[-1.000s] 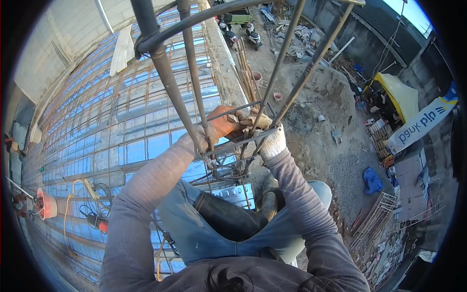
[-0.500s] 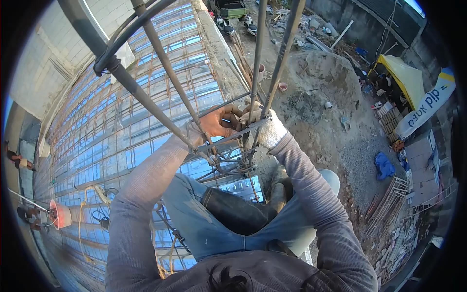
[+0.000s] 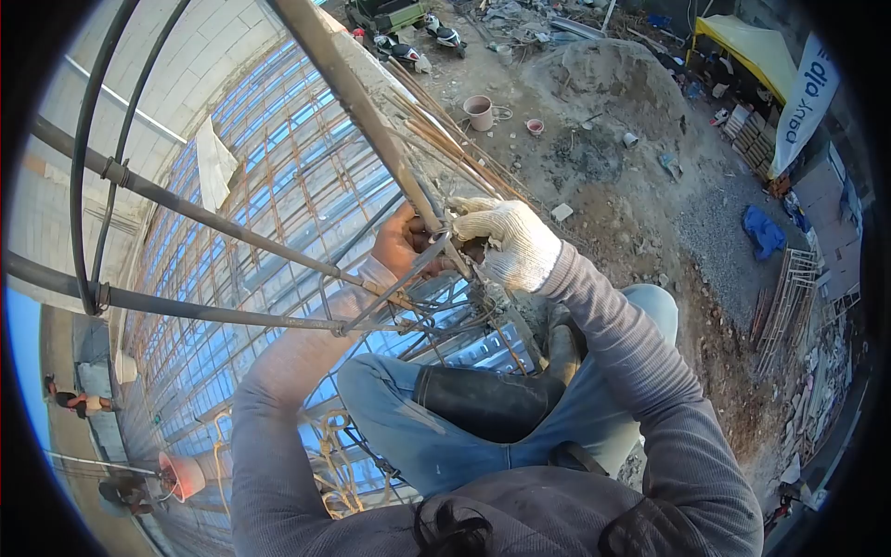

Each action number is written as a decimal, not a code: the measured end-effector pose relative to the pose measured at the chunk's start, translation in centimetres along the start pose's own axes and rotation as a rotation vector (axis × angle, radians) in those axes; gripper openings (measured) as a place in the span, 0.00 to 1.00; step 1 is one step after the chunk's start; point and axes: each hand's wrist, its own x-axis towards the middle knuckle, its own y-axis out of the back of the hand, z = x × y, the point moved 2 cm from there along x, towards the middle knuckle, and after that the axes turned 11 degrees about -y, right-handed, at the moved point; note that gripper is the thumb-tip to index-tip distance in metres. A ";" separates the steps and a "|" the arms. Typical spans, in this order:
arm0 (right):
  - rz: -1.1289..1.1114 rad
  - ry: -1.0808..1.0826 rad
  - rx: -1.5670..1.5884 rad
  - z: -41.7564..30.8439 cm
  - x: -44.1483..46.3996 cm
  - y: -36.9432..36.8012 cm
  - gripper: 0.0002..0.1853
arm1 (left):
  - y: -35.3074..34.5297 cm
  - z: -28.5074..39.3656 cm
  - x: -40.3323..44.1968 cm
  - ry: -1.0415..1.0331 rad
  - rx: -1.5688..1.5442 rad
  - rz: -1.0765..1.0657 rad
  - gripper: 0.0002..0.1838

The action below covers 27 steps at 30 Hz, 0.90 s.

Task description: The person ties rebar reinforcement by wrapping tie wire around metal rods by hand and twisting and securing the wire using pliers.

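Note:
Bare, with curled fingers, my left hand (image 3: pixel 401 246) is at the left side of a thick upright steel bar (image 3: pixel 371 116). My right hand (image 3: pixel 509 243) wears a white knit glove, its fingers bent around the other side of the same bar. Both hands meet where a thin square stirrup (image 3: pixel 394 288) crosses the bar. Whatever lies between the fingertips is too small to make out. Two more long bars (image 3: pixel 213 221) run to the left from the stirrup, with a dark ring around them farther out. Bent bar ends cluster just below my hands.
A rebar mesh (image 3: pixel 278 176) over metal decking spreads at left. An orange bucket (image 3: pixel 183 475) and two people are at lower left. Yellow rope lies by my left arm. Below at right are a sand heap (image 3: pixel 603 102), pails, a blue tarp (image 3: pixel 764 232) and a yellow canopy.
The view has turned, so the bars now slant far to the left. Both hands stay at the stirrup corner; my gloved hand now shows more of its back, beside the bar.

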 end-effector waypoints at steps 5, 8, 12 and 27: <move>-0.169 -0.067 0.145 -0.5 -0.1 0.9 0.21 | -1.2 1.2 0.1 -0.139 -0.042 -0.006 0.39; -0.106 -0.049 0.180 0.5 -0.3 0.3 0.21 | -1.1 1.3 0.3 -0.186 0.051 -0.046 0.30; -0.071 -0.387 0.273 0.3 -0.5 -0.4 0.16 | -0.5 1.2 0.4 -0.130 0.162 -0.105 0.38; 0.179 0.087 -0.204 0.0 -0.8 -0.4 0.19 | 0.0 2.7 1.4 0.116 -0.153 -0.307 0.30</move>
